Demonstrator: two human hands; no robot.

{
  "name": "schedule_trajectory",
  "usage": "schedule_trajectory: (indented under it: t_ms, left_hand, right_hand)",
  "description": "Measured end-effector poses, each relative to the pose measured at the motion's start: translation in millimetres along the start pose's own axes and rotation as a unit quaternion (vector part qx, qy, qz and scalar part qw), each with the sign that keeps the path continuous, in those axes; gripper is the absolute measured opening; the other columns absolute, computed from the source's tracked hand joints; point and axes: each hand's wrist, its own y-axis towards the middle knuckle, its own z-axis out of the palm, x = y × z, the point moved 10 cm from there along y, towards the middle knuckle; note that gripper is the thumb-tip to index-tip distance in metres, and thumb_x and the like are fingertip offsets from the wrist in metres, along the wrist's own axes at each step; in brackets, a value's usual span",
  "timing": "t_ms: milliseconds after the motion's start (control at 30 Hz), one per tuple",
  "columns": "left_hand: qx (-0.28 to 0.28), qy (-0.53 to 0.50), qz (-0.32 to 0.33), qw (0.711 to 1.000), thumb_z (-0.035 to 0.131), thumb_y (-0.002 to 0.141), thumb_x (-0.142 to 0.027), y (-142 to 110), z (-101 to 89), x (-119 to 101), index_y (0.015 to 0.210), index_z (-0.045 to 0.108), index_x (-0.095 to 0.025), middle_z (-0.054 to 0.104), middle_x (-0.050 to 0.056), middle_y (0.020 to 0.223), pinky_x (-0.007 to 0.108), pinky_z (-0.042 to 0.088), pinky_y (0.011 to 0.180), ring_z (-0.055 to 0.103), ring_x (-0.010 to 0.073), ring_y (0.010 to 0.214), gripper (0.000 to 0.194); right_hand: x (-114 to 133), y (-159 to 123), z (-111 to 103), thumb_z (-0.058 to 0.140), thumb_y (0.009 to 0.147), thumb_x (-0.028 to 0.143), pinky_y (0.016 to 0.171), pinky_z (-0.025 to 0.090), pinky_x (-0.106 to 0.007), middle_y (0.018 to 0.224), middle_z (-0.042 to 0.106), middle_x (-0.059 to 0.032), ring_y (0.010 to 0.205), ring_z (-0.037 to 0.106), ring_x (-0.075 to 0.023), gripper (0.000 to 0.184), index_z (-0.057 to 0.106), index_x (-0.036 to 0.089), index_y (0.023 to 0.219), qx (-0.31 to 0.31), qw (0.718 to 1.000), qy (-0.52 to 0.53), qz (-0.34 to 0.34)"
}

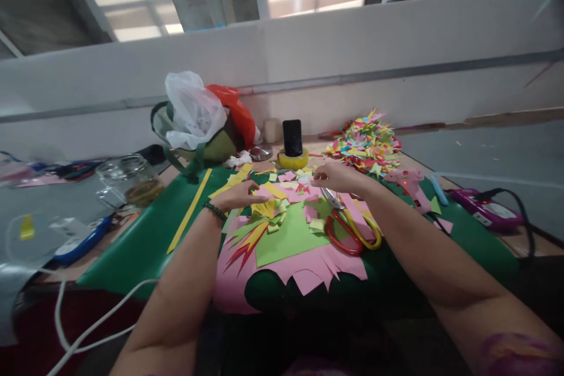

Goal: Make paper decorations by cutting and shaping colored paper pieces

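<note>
My left hand (240, 195), with a dark beaded bracelet at the wrist, reaches in from the left. Its thumb and index finger are apart beside yellow paper pieces (263, 209). My right hand (333, 177) is above the scissors' tips, its fingers curled together; what they hold, if anything, I cannot make out. The scissors (348, 229), with one red and one yellow handle, lie on the paper. Under the hands lie a light green sheet (286, 241) and a jagged-edged pink sheet (308, 273). Red, yellow and green pointed strips (249, 244) fan out near my left wrist.
A green mat (132, 247) covers the table. Behind stand a phone (292, 137) on a yellow tape roll (293, 160), a bag (215, 144) and a pile of colourful paper shapes (365, 141). At right are a pink glue gun (410, 188) and a purple power strip (487, 210).
</note>
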Motion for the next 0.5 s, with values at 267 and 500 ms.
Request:
schedule_trajectory:
  t_ms: [267, 500]
  left_hand:
    - [0.037, -0.108, 0.018, 0.993, 0.071, 0.053, -0.029, 11, 34.9, 9, 0.115, 0.055, -0.014, 0.052, -0.005, 0.06, 0.025, 0.034, 0.045, 0.051, 0.0147, 0.052, 0.066]
    - [0.017, -0.232, 0.022, 0.972, 0.067, 0.057, -0.024, -3, 11.5, 3, 0.12, 0.056, -0.014, 0.053, -0.005, 0.062, 0.023, 0.032, 0.045, 0.049, 0.0115, 0.051, 0.065]
  right_hand:
    - [-11, -1, 10, 0.059, 0.085, 0.036, 0.061, 0.041, -0.026, 0.094, 0.074, -0.0083, 0.081, 0.066, -0.0207, 0.026, 0.074, 0.017, 0.093, 0.073, 0.996, -0.028, 0.044]
    - [-22, -2, 4, 0.059, 0.085, 0.037, 0.06, 0.041, -0.026, 0.092, 0.073, -0.0103, 0.079, 0.066, -0.0218, 0.029, 0.073, 0.014, 0.097, 0.065, 0.995, -0.034, 0.068]
